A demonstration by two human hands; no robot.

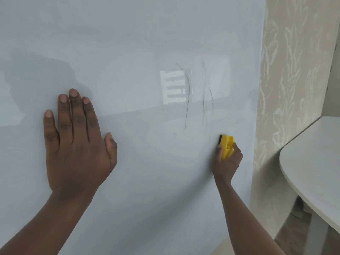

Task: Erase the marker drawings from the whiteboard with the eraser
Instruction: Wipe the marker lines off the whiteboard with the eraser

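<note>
A large glossy whiteboard fills most of the view. Thin, faint dark marker lines curve down its right-middle part, with another faint stroke beside them. My right hand grips a yellow eraser with a black felt edge, pressed to the board just below and right of those lines. My left hand lies flat on the board at the left, fingers spread, holding nothing.
The board's right edge meets a beige patterned wall. A white rounded tabletop juts in at the right, close to my right forearm. A window reflection shines on the board near the lines.
</note>
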